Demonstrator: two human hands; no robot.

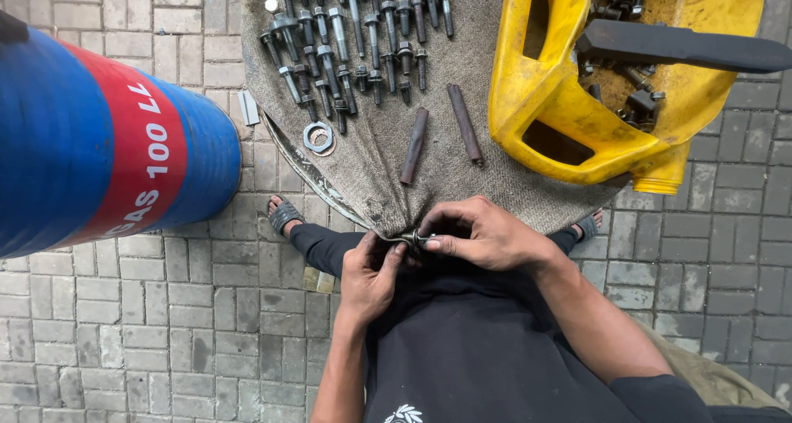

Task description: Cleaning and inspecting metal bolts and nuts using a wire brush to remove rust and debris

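Note:
My left hand (369,276) and my right hand (478,235) meet at the near edge of a grey cloth (429,176), both pinching one small metal part (415,239), seemingly a bolt, between the fingertips. Most of the part is hidden by my fingers. Two rusty rods (414,145) (464,124) lie on the cloth just beyond my hands. Further up the cloth, several dark bolts (355,35) lie in rows. A metal washer (318,137) rests at the cloth's left edge.
A blue drum with a red band (107,143) lies on its side at the left. A cut-open yellow jerrycan (577,101) at the upper right holds loose bolts, with a dark bar (685,48) across it. Grey paving bricks (165,324) lie all around; my sandalled feet (283,214) show below the cloth.

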